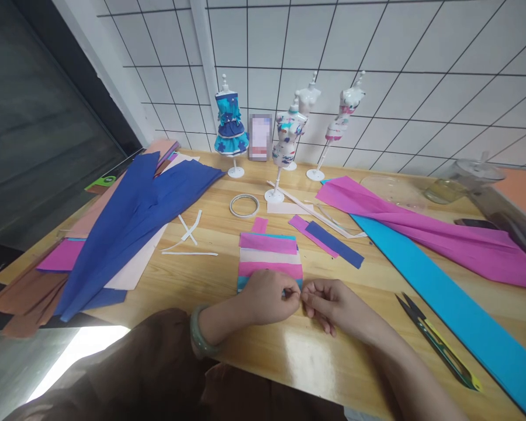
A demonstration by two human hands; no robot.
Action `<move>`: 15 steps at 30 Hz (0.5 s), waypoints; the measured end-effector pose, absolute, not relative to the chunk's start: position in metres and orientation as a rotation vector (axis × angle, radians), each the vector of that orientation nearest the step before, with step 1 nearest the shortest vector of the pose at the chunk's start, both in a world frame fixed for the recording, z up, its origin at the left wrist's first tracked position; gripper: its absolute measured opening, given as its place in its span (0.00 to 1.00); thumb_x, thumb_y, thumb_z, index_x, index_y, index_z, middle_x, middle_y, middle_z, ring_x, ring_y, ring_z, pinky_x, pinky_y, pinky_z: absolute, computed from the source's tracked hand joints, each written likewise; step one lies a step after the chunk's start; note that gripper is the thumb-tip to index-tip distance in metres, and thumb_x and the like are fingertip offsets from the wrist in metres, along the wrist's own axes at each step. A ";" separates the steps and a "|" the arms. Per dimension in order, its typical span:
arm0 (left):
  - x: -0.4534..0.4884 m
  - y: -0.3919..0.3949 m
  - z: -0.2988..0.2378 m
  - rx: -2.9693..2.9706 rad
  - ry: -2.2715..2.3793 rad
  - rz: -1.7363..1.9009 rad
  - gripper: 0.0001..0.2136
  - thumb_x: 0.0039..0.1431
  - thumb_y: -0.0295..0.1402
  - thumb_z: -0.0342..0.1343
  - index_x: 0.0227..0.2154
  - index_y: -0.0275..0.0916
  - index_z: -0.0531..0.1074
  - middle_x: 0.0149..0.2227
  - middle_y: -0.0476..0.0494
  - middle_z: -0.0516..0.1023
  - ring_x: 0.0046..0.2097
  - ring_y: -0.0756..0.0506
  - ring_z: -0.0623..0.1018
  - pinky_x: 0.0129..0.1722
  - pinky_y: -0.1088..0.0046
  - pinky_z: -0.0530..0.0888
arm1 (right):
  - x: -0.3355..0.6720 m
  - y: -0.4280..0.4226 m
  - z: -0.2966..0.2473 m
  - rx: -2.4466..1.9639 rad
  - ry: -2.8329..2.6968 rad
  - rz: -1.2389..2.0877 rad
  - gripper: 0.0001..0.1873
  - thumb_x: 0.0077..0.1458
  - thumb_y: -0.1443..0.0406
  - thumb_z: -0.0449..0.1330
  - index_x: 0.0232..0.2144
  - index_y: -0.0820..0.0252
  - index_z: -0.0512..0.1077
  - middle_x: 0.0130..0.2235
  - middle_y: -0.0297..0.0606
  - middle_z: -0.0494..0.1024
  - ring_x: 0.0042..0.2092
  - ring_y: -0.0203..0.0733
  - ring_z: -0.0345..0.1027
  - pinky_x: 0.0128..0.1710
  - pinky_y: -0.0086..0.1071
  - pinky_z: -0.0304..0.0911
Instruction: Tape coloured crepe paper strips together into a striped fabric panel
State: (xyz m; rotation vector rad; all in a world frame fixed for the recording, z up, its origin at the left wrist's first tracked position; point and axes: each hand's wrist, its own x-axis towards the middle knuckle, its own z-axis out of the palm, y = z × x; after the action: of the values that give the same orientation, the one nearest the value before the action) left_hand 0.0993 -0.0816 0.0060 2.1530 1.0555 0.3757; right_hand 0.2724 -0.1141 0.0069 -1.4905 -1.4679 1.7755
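Note:
A small striped paper piece (pixel 269 257), with magenta, white and teal bands, lies flat on the wooden table (pixel 210 275) in front of me. My left hand (pixel 267 297) rests on its near edge with fingers curled in a pinch. My right hand (pixel 328 303) meets it fingertip to fingertip, also pinched. What sits between the fingertips is too small to make out. A green bangle (pixel 198 336) circles my left wrist.
Blue paper sheets (pixel 131 222) fan out at left over pink and brown ones. Magenta (pixel 421 228) and cyan paper strips (pixel 447 304) run along the right. Thread snips (pixel 438 342) lie at right. A tape roll (pixel 244 205), white strips, three dress-form mannequins (pixel 230 126) and a plastic cup (pixel 464 181) stand behind.

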 end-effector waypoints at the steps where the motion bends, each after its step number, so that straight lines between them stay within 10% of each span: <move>1: 0.099 -0.082 0.006 2.156 1.055 0.382 0.10 0.48 0.29 0.49 0.25 0.40 0.76 0.24 0.52 0.75 0.26 0.52 0.70 0.25 0.78 0.59 | 0.272 -0.114 0.007 -1.497 -1.467 1.774 0.12 0.53 0.58 0.53 0.24 0.62 0.62 0.22 0.29 0.68 0.16 0.26 0.58 0.13 0.22 0.54; 15: 0.100 -0.082 0.003 2.196 1.062 0.396 0.08 0.49 0.31 0.51 0.25 0.40 0.76 0.23 0.53 0.75 0.25 0.53 0.70 0.25 0.78 0.59 | 0.274 -0.113 0.006 -1.511 -1.507 1.784 0.13 0.54 0.58 0.52 0.26 0.62 0.64 0.23 0.30 0.68 0.16 0.26 0.59 0.14 0.22 0.55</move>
State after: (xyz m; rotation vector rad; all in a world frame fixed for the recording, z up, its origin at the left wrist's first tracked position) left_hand 0.0995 -0.0821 0.0032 2.1956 1.0618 0.3959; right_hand 0.2742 -0.1131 0.0058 -1.5111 -1.5065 1.7842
